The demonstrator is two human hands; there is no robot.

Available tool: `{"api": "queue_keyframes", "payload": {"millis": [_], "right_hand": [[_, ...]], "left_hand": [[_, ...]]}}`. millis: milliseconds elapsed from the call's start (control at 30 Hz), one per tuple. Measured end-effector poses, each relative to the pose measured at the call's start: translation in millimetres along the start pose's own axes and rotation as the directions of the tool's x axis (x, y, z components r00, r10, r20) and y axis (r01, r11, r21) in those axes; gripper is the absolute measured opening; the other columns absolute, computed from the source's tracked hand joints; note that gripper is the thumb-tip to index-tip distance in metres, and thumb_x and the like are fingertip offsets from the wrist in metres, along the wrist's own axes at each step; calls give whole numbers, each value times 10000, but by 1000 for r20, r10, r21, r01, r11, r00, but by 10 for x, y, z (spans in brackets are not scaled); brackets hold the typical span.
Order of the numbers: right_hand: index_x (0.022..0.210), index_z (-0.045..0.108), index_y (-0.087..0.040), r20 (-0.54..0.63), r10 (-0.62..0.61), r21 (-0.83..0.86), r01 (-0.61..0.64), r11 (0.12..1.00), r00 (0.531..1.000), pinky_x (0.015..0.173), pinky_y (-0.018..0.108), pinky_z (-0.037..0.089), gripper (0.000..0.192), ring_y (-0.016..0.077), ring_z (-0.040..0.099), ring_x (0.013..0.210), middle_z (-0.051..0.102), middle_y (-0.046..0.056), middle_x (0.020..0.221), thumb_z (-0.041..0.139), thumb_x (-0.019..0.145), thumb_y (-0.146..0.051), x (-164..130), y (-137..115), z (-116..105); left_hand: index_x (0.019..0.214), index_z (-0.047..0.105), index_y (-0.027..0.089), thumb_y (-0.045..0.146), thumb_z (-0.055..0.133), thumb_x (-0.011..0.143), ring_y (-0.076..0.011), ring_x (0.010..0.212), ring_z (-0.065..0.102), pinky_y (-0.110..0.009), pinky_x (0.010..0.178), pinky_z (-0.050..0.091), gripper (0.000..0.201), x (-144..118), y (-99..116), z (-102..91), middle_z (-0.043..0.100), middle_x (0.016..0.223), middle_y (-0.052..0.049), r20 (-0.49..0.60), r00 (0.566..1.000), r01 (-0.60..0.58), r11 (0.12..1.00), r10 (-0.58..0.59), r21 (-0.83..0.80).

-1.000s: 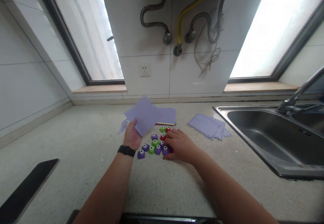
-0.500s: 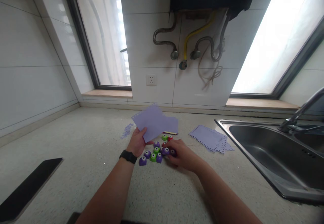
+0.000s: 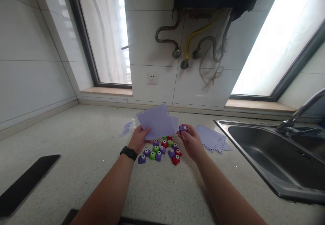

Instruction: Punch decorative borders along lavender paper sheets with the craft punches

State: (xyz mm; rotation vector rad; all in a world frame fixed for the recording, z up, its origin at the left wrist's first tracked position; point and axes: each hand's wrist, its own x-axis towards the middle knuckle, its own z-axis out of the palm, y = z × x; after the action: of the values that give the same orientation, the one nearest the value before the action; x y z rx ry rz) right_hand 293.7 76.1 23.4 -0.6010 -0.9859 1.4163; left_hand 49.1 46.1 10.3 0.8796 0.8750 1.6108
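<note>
My left hand (image 3: 139, 138) pinches a lilac paper sheet (image 3: 158, 121) by its lower left corner, thumb on top. Small punched holes run along the sheet's upper edge. Between the fingers and thumb of my right hand (image 3: 191, 142) is a purple craft punch (image 3: 182, 128), raised close to the sheet's right edge. Below the sheet, several small craft punches in purple, green and red (image 3: 176, 160) stand grouped on the counter. More lilac paper (image 3: 174, 120) lies partly hidden behind the held sheet.
Lilac sheets with punched edges (image 3: 210, 137) lie fanned out on the right, beside the steel sink (image 3: 266, 157) and its faucet (image 3: 299, 113). Tiny lilac paper bits (image 3: 126, 128) are piled at the left. A dark flat slab (image 3: 29, 181) rests on the counter (image 3: 83, 143) at far left.
My right hand has lifted a purple craft punch from the group and brought it up to the sheet's right side. The held sheet has shifted slightly right and turned a little.
</note>
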Motion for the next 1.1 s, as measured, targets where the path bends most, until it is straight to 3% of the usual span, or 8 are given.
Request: {"api": "queue_keyframes", "payload": {"millis": [200,400,633,767,1100], "right_hand": [[967,742,-193,-78,16,137,-5,991,997,849,272,589,402,146,686,853,720,41,943,866,712,-478,97,-59,28],[959,737,-192,-83,21,105,-13,994,996,817,246,580,400,125,689,819,731,28,933,921,670,-399,101,29,43],[1024,691,-199,-91,33,105,-24,994,995,1030,370,514,477,172,693,980,728,39,1011,939,639,-335,66,123,-15],[1092,693,-185,-83,47,23,-45,999,995,1082,379,462,529,182,682,1022,723,69,1088,930,650,-354,79,121,-38],[1081,666,-185,15,-75,-152,77,985,997,935,331,497,418,157,671,936,724,45,1027,870,757,-352,60,66,-60]], "left_hand": [[1129,663,95,379,882,735,-121,546,618,-206,352,470,532,85,-139,-5,724,895,-67,13,1000,13,999,-14,46],[1136,672,87,398,878,739,-116,533,606,-194,332,416,545,220,-244,-77,720,869,-65,22,1000,10,997,-12,81],[1200,682,131,381,853,783,-109,610,637,-178,399,453,515,280,-273,-161,729,962,-62,41,999,14,994,-18,107],[1197,681,146,362,861,774,-120,622,652,-188,417,481,507,291,-266,-176,732,973,-59,37,999,30,992,-35,123],[1184,679,148,335,867,762,-109,609,631,-205,440,507,498,295,-257,-177,719,958,-42,63,997,35,989,-44,142]]}}
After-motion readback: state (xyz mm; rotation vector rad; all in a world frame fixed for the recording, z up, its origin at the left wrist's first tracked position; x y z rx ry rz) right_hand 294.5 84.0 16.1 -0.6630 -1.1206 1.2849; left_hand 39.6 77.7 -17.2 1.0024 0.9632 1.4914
